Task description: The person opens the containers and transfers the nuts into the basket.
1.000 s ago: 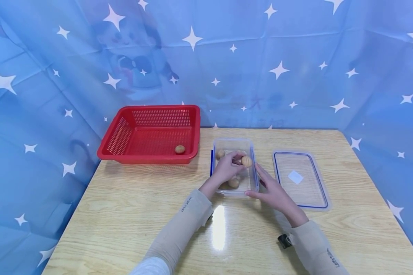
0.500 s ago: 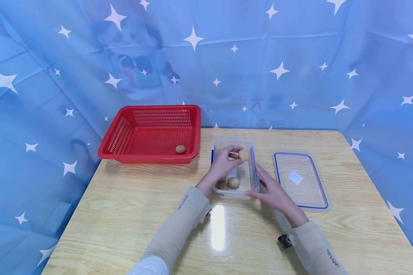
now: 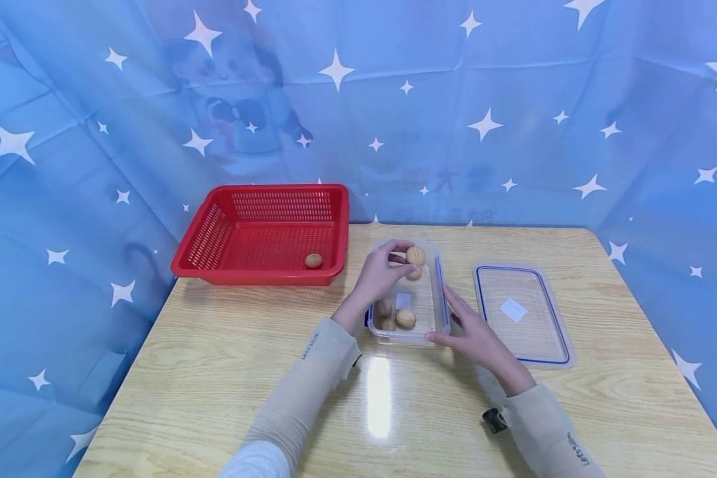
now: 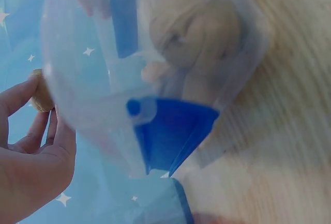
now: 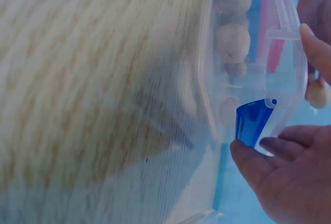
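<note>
Reading three feeds: left hand (image 3: 378, 273) pinches a walnut (image 3: 415, 255) between thumb and fingertips, over the far end of the clear container (image 3: 423, 302), and on right wrist cam I get it above the rim. Second walnut (image 3: 415, 273) shows just below; can't tell if it's in the fingers or lying in the box. Right hand (image 3: 477, 337) has thumb at the near right corner and fingers spread along the right wall, not wrapped round it; pressure unreadable. Right wrist cam puts that thumb against a blue latch (image 5: 252, 123). More walnuts (image 3: 405, 318) sit inside toward the near end, one loose walnut (image 3: 313, 261) in the red basket (image 3: 251, 273), lid (image 3: 522, 338) flat on the table well to the right. Handling, my judgement: walnut should be light, hard, ridged, so decent friction and little squeeze needed. Rolling is the risk, not crushing; I'd want thumb and fingers opposed across the widest girth, and a low release so it doesn't bounce. Container looks like thin, fairly stiff plastic, light and possibly slippery, liable to skate if bumped. I'd brace it at corner and wall, about where that hand is.
</note>
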`<move>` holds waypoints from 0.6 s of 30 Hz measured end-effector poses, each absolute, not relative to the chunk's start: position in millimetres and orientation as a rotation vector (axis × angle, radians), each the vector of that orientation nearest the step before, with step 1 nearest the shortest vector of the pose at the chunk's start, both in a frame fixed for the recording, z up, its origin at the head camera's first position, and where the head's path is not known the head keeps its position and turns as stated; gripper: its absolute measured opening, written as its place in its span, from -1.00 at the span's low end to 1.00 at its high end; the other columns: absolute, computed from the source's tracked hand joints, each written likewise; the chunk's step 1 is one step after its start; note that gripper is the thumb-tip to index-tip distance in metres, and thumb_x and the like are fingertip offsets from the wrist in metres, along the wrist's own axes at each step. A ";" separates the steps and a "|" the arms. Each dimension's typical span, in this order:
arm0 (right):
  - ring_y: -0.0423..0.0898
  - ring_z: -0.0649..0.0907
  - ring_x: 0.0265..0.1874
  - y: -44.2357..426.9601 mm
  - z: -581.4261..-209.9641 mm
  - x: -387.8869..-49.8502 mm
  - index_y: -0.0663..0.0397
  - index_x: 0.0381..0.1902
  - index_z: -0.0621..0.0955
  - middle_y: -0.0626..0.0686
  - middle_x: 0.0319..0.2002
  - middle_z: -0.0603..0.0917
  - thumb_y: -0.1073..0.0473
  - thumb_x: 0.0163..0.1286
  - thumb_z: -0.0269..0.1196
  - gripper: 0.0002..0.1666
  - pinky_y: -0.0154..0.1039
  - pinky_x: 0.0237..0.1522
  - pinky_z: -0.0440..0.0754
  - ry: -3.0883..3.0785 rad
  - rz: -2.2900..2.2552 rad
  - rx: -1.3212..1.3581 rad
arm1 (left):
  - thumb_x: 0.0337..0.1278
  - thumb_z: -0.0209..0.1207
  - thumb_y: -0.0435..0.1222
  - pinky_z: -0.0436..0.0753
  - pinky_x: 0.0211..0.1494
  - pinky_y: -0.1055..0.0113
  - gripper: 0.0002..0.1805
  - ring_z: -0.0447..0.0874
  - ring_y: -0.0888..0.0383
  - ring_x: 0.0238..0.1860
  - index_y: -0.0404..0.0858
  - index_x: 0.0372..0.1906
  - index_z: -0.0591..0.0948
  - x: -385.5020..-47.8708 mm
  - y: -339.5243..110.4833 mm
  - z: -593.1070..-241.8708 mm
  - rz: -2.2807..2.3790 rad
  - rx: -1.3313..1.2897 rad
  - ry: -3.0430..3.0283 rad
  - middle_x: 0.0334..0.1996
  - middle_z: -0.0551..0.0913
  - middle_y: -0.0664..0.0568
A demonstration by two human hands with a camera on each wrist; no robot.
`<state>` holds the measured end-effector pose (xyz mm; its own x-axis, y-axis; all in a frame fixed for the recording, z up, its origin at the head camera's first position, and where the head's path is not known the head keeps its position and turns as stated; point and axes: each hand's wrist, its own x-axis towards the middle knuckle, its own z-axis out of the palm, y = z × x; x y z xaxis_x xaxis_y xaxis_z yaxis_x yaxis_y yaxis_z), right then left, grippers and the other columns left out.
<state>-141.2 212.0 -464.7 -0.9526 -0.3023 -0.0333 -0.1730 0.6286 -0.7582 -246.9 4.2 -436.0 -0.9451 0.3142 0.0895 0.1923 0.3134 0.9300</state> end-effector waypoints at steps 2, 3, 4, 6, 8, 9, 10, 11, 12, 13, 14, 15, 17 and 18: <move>0.41 0.12 0.50 211.8 -464.6 -141.2 0.24 0.59 -0.09 0.40 0.57 -0.07 -0.06 0.27 0.40 0.24 0.22 0.42 0.28 2.694 -1.225 -0.394 | 0.21 0.31 -0.34 0.73 -0.02 0.36 -0.53 0.73 0.05 0.02 -0.15 0.24 0.56 -247.9 1.7 -433.1 1.717 0.487 2.469 0.14 0.65 -0.04; 0.41 0.12 0.50 211.8 -464.5 -141.1 0.24 0.59 -0.09 0.40 0.57 -0.07 -0.06 0.27 0.40 0.24 0.23 0.43 0.28 2.696 -1.223 -0.393 | 0.22 0.31 -0.34 0.73 0.00 0.36 -0.53 0.73 0.05 0.02 -0.15 0.24 0.56 -248.4 0.4 -431.5 1.717 0.490 2.474 0.14 0.65 -0.05; 0.41 0.12 0.50 211.9 -464.5 -141.2 0.24 0.59 -0.09 0.40 0.57 -0.07 -0.06 0.26 0.41 0.24 0.23 0.43 0.27 2.698 -1.223 -0.393 | 0.22 0.31 -0.33 0.73 0.01 0.35 -0.53 0.73 0.05 0.02 -0.15 0.24 0.56 -249.1 -0.9 -430.4 1.713 0.493 2.482 0.14 0.65 -0.05; 0.41 0.11 0.50 211.9 -464.6 -141.4 0.24 0.59 -0.08 0.40 0.57 -0.07 -0.06 0.26 0.41 0.24 0.23 0.43 0.27 2.700 -1.223 -0.395 | 0.23 0.31 -0.32 0.72 0.02 0.35 -0.52 0.72 0.04 0.03 -0.15 0.25 0.55 -250.7 -3.5 -428.5 1.712 0.497 2.489 0.15 0.65 -0.04; 0.41 0.11 0.50 211.9 -464.4 -141.3 0.23 0.59 -0.08 0.40 0.57 -0.07 -0.06 0.26 0.41 0.24 0.23 0.44 0.26 2.701 -1.222 -0.396 | 0.24 0.31 -0.32 0.72 0.03 0.33 -0.53 0.72 0.03 0.05 -0.15 0.25 0.55 -252.2 -6.4 -426.0 1.713 0.497 2.492 0.16 0.64 -0.04; 0.41 0.11 0.50 212.0 -464.6 -141.3 0.23 0.59 -0.08 0.40 0.57 -0.06 -0.06 0.26 0.41 0.23 0.23 0.44 0.26 2.703 -1.220 -0.397 | 0.24 0.31 -0.31 0.73 0.03 0.32 -0.53 0.71 0.03 0.05 -0.16 0.25 0.55 -253.1 -7.8 -424.8 1.718 0.495 2.489 0.16 0.64 -0.04; 0.41 0.10 0.51 212.0 -464.7 -141.3 0.23 0.59 -0.08 0.40 0.57 -0.06 -0.06 0.26 0.41 0.23 0.23 0.44 0.26 2.703 -1.220 -0.399 | 0.24 0.31 -0.31 0.73 0.03 0.32 -0.53 0.71 0.03 0.06 -0.15 0.25 0.55 -253.8 -9.0 -423.5 1.723 0.491 2.487 0.17 0.64 -0.04; 0.41 0.10 0.51 211.9 -464.7 -141.3 0.23 0.59 -0.08 0.40 0.57 -0.06 -0.06 0.27 0.41 0.23 0.23 0.44 0.26 2.705 -1.218 -0.400 | 0.24 0.31 -0.31 0.72 0.03 0.32 -0.53 0.71 0.02 0.06 -0.16 0.25 0.55 -254.4 -10.2 -422.0 1.730 0.485 2.484 0.17 0.64 -0.04; 0.41 0.10 0.51 211.9 -464.6 -141.1 0.23 0.59 -0.08 0.40 0.57 -0.06 -0.06 0.26 0.41 0.23 0.24 0.44 0.25 2.705 -1.218 -0.400 | 0.24 0.31 -0.31 0.72 0.03 0.32 -0.53 0.71 0.02 0.07 -0.16 0.25 0.55 -254.7 -11.5 -420.3 1.735 0.479 2.484 0.17 0.64 -0.05; 0.41 0.09 0.51 211.9 -464.4 -141.1 0.23 0.59 -0.08 0.40 0.57 -0.06 -0.06 0.26 0.41 0.23 0.24 0.44 0.25 2.705 -1.217 -0.400 | 0.24 0.30 -0.31 0.72 0.04 0.31 -0.53 0.70 0.01 0.07 -0.16 0.25 0.55 -255.2 -12.7 -418.8 1.741 0.474 2.485 0.16 0.64 -0.05; 0.41 0.09 0.51 211.8 -464.4 -141.1 0.23 0.59 -0.07 0.39 0.57 -0.06 -0.06 0.26 0.41 0.23 0.24 0.44 0.25 2.706 -1.215 -0.401 | 0.24 0.30 -0.32 0.72 0.04 0.31 -0.53 0.70 0.01 0.07 -0.17 0.25 0.55 -255.8 -13.7 -417.8 1.750 0.471 2.484 0.16 0.65 -0.06; 0.41 0.09 0.51 211.9 -464.5 -141.1 0.23 0.59 -0.08 0.39 0.57 -0.06 -0.06 0.26 0.41 0.23 0.23 0.44 0.25 2.706 -1.216 -0.401 | 0.24 0.30 -0.33 0.72 0.04 0.30 -0.53 0.70 -0.01 0.07 -0.19 0.25 0.55 -256.6 -14.8 -417.1 1.761 0.472 2.482 0.16 0.65 -0.07; 0.41 0.09 0.51 211.9 -464.4 -141.0 0.22 0.59 -0.08 0.39 0.57 -0.07 -0.06 0.27 0.41 0.23 0.23 0.44 0.25 2.702 -1.220 -0.401 | 0.24 0.29 -0.35 0.72 0.05 0.30 -0.52 0.70 -0.02 0.06 -0.21 0.26 0.54 -258.4 -17.2 -416.3 1.774 0.479 2.485 0.15 0.64 -0.09; 0.41 0.09 0.51 211.8 -464.3 -140.9 0.23 0.59 -0.08 0.39 0.57 -0.07 -0.06 0.27 0.40 0.23 0.23 0.44 0.25 2.700 -1.224 -0.402 | 0.24 0.29 -0.36 0.72 0.05 0.31 -0.53 0.70 -0.03 0.06 -0.22 0.26 0.54 -259.5 -18.6 -416.2 1.781 0.483 2.488 0.16 0.64 -0.10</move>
<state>-140.9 211.8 -464.3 -0.9527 -0.3027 -0.0258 -0.1801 0.6311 -0.7545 -259.5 -18.6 -416.2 -0.9504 0.2757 0.1438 0.2249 0.2904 0.9301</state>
